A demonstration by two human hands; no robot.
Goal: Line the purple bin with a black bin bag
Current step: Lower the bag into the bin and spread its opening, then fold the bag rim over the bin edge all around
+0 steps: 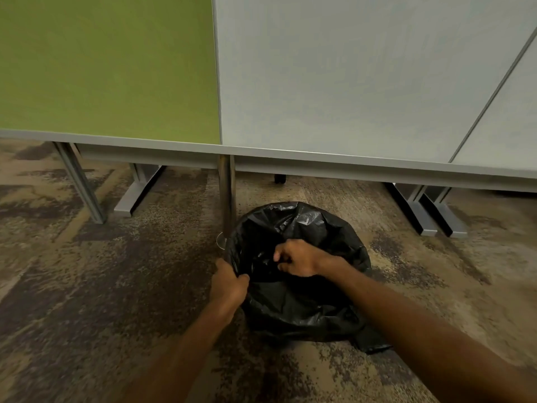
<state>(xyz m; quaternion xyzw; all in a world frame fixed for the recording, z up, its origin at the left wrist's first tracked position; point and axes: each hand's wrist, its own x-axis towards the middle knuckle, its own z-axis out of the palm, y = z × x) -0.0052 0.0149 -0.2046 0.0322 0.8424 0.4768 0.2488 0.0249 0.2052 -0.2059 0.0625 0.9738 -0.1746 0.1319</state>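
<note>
On carpet (87, 286): one black bin bag (296, 303), unlabelled; gripped at left edge by left hand (228, 285), pinched inside by right hand (299, 258).

Glossy crinkled plastic bin bag (293, 303)

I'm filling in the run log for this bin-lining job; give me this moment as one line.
stage: fitting bag | black bin bag: draped over bin, purple hidden | left hand: gripping bag edge | right hand: pinching bag inside opening

Bin bag (296, 303) on floor (87, 286), before partition panels (319, 82); metal post (227, 193) just behind-left of it.
</note>
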